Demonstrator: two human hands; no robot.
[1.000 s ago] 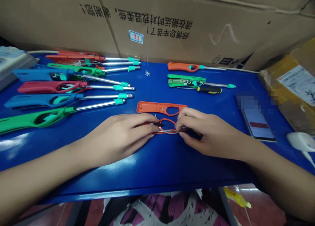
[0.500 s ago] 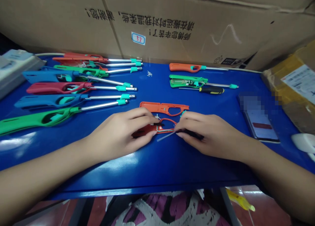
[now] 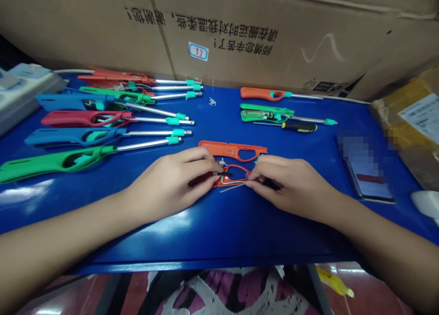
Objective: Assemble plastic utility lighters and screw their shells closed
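Note:
My left hand (image 3: 181, 178) is closed around the handle end of an opened orange gas lighter casing (image 3: 223, 181), which lies low over the blue table. A small black part (image 3: 224, 173) shows at its fingertips. At the casing's front end my right hand (image 3: 288, 180) is closed in a pinch; its fingers hide most of what they grip. A pale wire runs along the casing's lower edge, below the trigger loop. Under the loop a thin clear strip (image 3: 230, 188) slants toward the right fingertips. Just beyond both hands lies the matching orange casing half (image 3: 216, 148), hollow side up.
Several gas lighters (image 3: 85, 118) in blue, red and green lie at the left. Behind my right hand are an orange lighter (image 3: 262, 93), an opened green one (image 3: 265, 114) and a screwdriver (image 3: 302, 126). A phone (image 3: 368, 178) lies rightward; a cardboard box (image 3: 222, 13) stands behind.
The whole view has shifted slightly. My right fingers have lowered onto the casing's front end, and the clear strip lies flatter. The left hand keeps its grip, with more of the loop showing.

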